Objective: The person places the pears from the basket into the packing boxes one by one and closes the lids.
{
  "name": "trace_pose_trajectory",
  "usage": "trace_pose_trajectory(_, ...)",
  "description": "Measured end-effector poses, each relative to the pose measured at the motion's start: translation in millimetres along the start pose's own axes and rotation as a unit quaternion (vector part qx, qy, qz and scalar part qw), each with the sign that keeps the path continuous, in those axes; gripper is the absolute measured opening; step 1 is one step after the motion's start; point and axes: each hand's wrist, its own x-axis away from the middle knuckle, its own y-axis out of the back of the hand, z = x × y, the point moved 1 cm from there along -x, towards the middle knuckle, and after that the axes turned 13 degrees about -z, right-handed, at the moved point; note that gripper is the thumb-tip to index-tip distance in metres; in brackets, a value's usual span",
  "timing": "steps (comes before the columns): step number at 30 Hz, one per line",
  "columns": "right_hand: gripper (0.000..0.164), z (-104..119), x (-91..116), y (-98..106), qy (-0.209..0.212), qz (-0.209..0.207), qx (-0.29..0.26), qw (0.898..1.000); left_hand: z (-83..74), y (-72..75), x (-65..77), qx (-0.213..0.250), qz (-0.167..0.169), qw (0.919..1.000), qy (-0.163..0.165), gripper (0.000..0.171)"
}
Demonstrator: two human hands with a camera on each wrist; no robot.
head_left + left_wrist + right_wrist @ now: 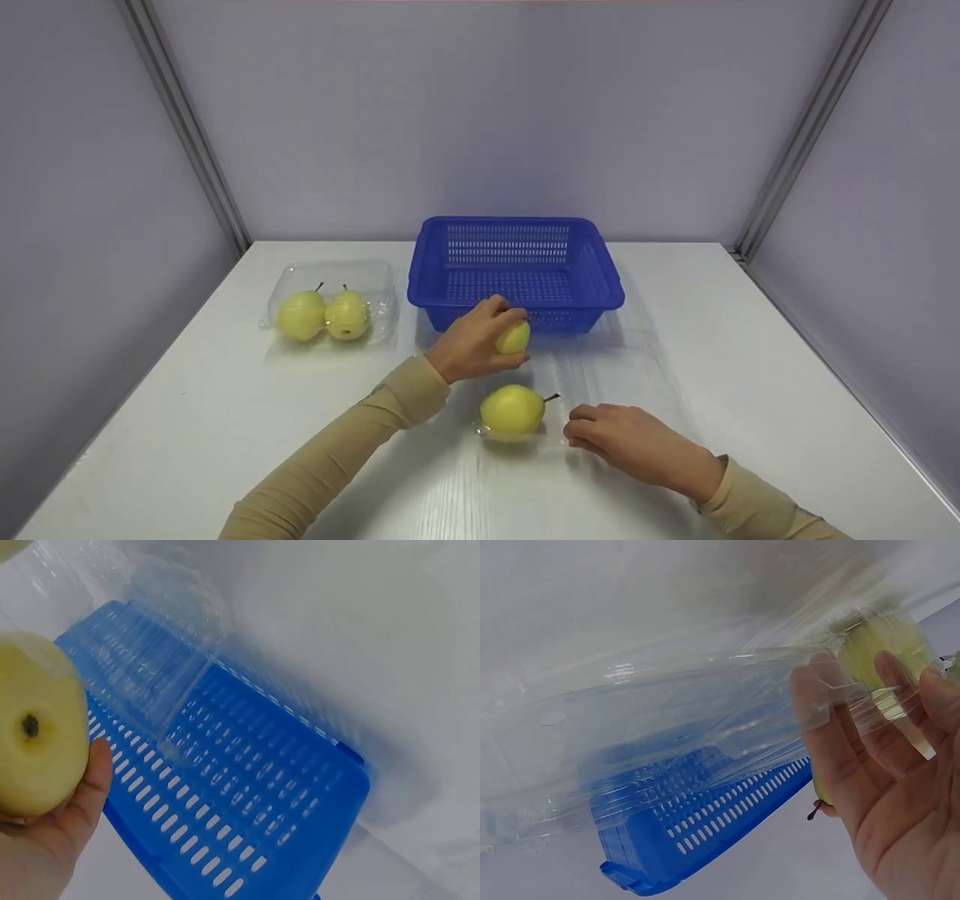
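My left hand (474, 343) grips a yellow-green pear (514, 339) in front of the basket; the left wrist view shows its blossom end. Just below it, a second pear (512, 411) lies on its side in a clear plastic box (491, 435), stem pointing right. My right hand (626, 442), fingers bent, holds the right edge of this clear plastic. In the right wrist view, the see-through plastic (727, 705) stretches across the fingertips. How the thumb meets it is hard to tell.
A blue perforated basket (517, 306) stands at the back middle of the white table (187, 450). To its left, a clear plastic box (334, 274) contains two pears (301, 315). Grey-white panels enclose the table at the back and sides.
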Motion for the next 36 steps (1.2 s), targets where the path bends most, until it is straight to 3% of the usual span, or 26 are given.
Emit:
trace_pose_trajectory(5,0.006,-0.9,0.3,-0.5,-0.003,0.002,0.001,1.000,-1.9,-9.8,2.3,0.027,0.027,0.9993,0.003,0.049)
trace_pose_trajectory(14,0.006,-0.4,-0.3,-1.1,-0.007,0.008,0.002,1.000,-2.4,-25.8,5.1,0.043,0.127,0.9907,0.025,0.049)
trace_pose_trajectory(20,0.006,0.0,-0.4,0.8,-0.008,0.011,0.008,1.000,1.2,-26.9,3.5,0.061,0.154,0.9860,0.021,0.046)
trace_pose_trajectory(25,0.007,-1.2,-1.9,1.0,-0.011,0.023,0.005,1.000,3.5,-23.4,3.3,0.084,0.146,0.9851,0.033,0.041)
trace_pose_trajectory(31,0.015,-6.4,-3.6,5.7,-0.035,0.060,-0.013,0.998,2.5,-16.3,10.2,0.072,0.121,0.9887,0.050,0.040)
trace_pose_trajectory(36,0.020,-15.3,-4.5,13.6,-0.043,0.048,-0.023,0.998,2.6,-6.9,18.1,0.061,0.081,0.9925,0.068,0.036)
